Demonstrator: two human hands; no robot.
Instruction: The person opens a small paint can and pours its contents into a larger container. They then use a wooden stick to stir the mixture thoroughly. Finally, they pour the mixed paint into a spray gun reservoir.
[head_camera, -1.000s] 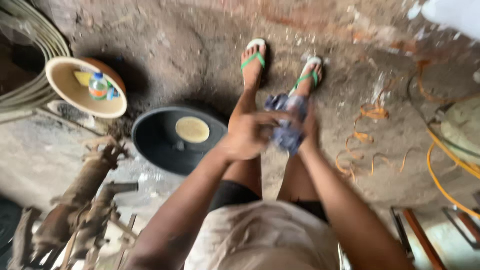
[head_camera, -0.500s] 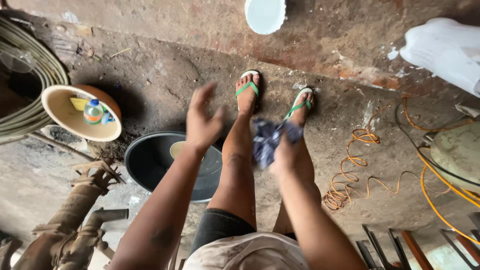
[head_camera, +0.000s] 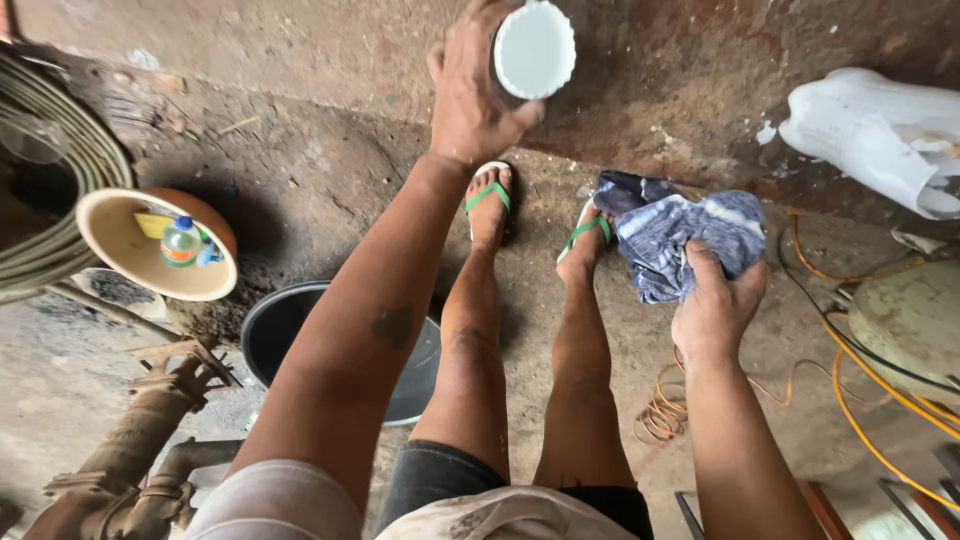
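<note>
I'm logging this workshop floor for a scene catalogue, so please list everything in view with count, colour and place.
round white plastic cup: one, white, top centre, in the left grip
crumpled blue-grey cloth: one, blue and grey, right of centre, in the right grip
dark round basin: one, black, on the floor behind the left arm
tan bowl: one, tan, at left, holding a small plastic bottle
coiled hoses: several, pale, far left
rusty metal casting: one, brown, lower left
orange cable: one, orange, on the floor at right
white crumpled sheet: one, white, upper right
green-strapped sandals: two, on the feet
left hand: one, raised
right hand: one, lower right
</note>
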